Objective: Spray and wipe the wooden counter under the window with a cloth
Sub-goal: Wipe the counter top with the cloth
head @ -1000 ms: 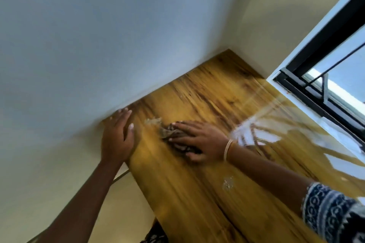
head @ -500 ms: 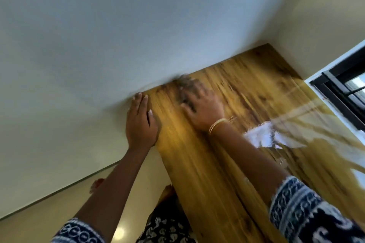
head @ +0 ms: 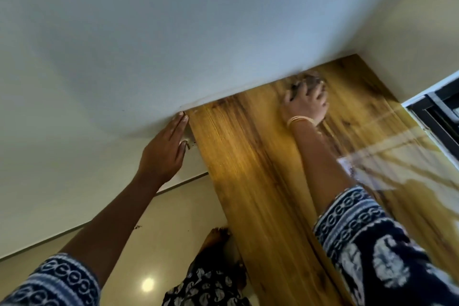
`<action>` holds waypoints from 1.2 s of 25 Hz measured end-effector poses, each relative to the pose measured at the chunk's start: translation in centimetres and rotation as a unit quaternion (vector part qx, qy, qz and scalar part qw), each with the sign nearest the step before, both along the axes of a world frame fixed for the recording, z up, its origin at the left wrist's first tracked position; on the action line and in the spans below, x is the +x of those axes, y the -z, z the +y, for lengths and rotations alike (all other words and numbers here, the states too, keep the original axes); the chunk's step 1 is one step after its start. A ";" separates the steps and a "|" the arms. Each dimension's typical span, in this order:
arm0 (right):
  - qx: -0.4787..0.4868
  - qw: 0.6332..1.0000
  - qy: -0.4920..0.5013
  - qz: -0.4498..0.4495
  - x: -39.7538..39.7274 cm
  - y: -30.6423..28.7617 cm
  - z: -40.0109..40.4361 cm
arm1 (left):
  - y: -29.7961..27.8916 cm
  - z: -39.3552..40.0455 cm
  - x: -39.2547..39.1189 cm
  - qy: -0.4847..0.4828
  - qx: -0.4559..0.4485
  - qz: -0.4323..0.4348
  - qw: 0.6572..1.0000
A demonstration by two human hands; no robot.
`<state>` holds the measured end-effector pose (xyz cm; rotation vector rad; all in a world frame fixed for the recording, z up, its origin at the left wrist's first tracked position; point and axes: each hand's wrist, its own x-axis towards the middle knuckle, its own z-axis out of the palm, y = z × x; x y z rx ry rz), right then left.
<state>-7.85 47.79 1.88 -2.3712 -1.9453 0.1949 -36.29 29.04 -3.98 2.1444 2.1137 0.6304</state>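
1. My counter is glossy yellow-brown wood, its far edge butting the pale wall.
2. A crumpled cloth, blurred, lies on it near the far corner, under my right hand.
3. Window glare streaks its right side.
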 end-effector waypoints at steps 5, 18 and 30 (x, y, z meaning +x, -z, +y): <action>0.018 0.965 -0.263 -0.009 -11.2 1.8 -10.2 | -0.2 0.1 -0.2 -0.018 -0.055 -0.067 0.996; 0.015 1.000 -0.021 0.006 -5.8 1.2 -3.3 | -4.1 4.2 1.8 -0.296 -0.140 -0.738 0.590; 0.059 0.946 -0.319 -0.011 4.6 0.9 -4.0 | -4.2 3.8 3.8 -0.309 -0.105 -0.738 0.591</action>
